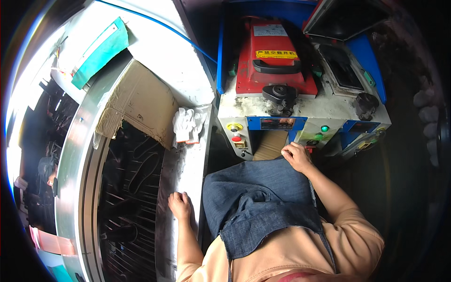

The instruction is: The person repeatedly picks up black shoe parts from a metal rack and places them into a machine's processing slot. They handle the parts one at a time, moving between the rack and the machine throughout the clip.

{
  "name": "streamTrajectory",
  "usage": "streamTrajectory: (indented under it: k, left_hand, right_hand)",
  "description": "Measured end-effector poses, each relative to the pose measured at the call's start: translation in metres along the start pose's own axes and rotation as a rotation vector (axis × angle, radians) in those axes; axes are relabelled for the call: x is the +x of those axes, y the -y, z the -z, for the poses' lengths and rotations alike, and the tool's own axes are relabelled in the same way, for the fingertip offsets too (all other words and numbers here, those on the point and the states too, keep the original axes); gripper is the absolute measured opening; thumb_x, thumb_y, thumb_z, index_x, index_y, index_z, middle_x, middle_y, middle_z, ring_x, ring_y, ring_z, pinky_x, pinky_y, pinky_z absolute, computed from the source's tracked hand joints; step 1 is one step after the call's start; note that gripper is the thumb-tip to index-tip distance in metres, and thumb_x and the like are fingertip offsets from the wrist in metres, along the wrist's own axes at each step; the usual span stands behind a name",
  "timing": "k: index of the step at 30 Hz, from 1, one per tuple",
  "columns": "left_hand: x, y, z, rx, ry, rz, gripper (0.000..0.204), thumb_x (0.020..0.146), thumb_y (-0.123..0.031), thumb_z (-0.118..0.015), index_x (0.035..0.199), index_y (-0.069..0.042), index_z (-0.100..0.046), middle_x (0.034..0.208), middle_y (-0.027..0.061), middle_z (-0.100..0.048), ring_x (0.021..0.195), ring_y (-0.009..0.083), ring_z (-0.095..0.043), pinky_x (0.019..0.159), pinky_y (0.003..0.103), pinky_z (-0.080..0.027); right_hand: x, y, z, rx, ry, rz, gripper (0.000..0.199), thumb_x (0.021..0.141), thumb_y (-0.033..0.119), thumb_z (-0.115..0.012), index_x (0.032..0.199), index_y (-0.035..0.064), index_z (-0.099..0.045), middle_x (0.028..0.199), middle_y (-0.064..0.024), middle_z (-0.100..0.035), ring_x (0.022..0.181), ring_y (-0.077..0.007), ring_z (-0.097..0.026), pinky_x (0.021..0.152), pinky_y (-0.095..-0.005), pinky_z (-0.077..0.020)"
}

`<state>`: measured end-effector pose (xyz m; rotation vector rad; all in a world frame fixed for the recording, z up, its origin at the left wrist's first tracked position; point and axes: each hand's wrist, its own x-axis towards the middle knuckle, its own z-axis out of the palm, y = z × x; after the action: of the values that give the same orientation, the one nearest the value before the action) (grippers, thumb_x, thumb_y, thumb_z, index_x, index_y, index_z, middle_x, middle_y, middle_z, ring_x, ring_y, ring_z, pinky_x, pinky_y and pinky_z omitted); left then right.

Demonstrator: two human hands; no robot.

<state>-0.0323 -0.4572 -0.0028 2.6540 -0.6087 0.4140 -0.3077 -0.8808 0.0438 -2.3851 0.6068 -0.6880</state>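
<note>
My left hand (pixel 180 205) rests on the light metal ledge (pixel 170 171) beside the conveyor, its fingers curled and nothing visible in them. My right hand (pixel 297 157) lies on my knee, over the dark denim apron (pixel 253 188), just below the machine's control front. Its fingers are loosely curled in, and I see no object between them. White work gloves (pixel 188 124) with orange-red cuffs lie farther up the ledge, apart from both hands. Ahead stands a press-like machine with a red cover (pixel 270 61), a black handle (pixel 276 66) and a dark knob (pixel 279 94).
To the left, dark shoe soles (pixel 143 173) and other dark pieces sit on the barred conveyor (pixel 148 218). A cardboard sheet (pixel 141 101) covers its far part. The machine's right station has a raised lid (pixel 345 19). Buttons, including a red one (pixel 236 138), line the front.
</note>
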Motion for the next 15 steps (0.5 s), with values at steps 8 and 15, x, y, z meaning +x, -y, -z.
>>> streamTrajectory:
  k: [8,15]
  left_hand:
    - [0.0002,-0.001,0.0014,-0.003,-0.003,-0.005,0.022,0.085,-0.023,-0.069,0.081,-0.004,-0.059,0.089,0.0133,-0.061,0.089,0.0357,-0.056,0.082,0.048,-0.045]
    - [-0.0006,-0.0009,0.0011,0.012,-0.004,-0.009,0.022,0.086,-0.023,-0.068,0.081,-0.004,-0.059,0.088,0.0134,-0.061,0.089,0.0358,-0.056,0.081,0.048,-0.044]
  right_hand:
    - [0.0,0.0021,0.0017,0.007,0.004,-0.007,0.018,0.091,0.025,-0.066,0.088,0.0068,-0.068,0.08,-0.0112,-0.062,0.077,-0.0315,-0.063,0.069,-0.0425,-0.0497]
    - [-0.0006,0.0002,-0.0007,0.004,-0.017,0.018,0.017,0.091,0.023,-0.066,0.087,0.0066,-0.068,0.08,-0.0107,-0.062,0.077,-0.0312,-0.063,0.068,-0.042,-0.0498]
